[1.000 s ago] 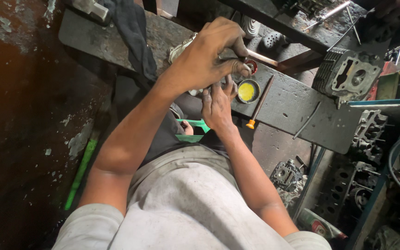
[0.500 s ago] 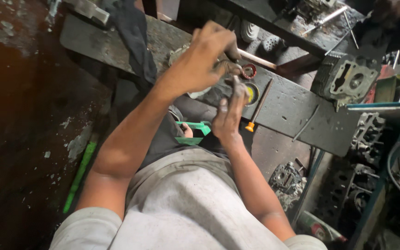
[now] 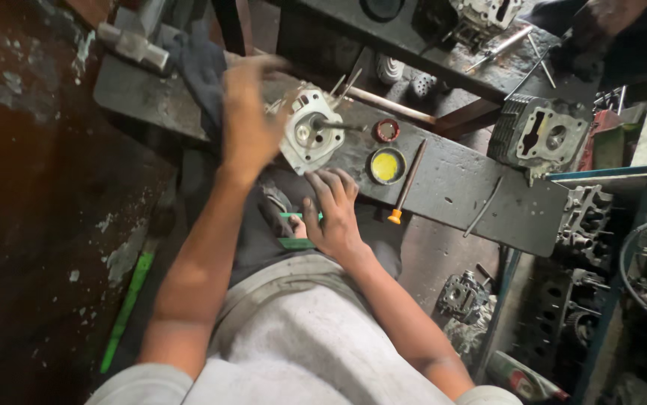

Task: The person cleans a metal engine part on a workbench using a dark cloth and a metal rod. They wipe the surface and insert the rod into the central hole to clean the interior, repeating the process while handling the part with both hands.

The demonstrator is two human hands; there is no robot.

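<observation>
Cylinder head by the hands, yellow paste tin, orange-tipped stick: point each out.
cylinder head (image 3: 310, 135), head view, on its pale machined face.
yellow paste tin (image 3: 386, 166), head view, on the yellow paste inside.
orange-tipped stick (image 3: 407, 182), head view, on the middle of its dark shaft.

A dark, grimy tabletop (image 3: 458, 176) carries a pale cylinder head (image 3: 308, 131), a red cap (image 3: 386, 130), a yellow tin (image 3: 387, 165), an orange-tipped stick (image 3: 404, 182), and a finned head (image 3: 537, 135) at its right corner.

Left hand (image 3: 248, 124) motion-blurred, fingers unreadable, grip can't be told. It hides the left edge of the cylinder head (image 3: 310, 137). Right hand (image 3: 332, 214) covers part of a green thing (image 3: 291, 243). Second cylinder head (image 3: 539, 136) sharp; parts (image 3: 481, 11) cut off at top edge.
</observation>
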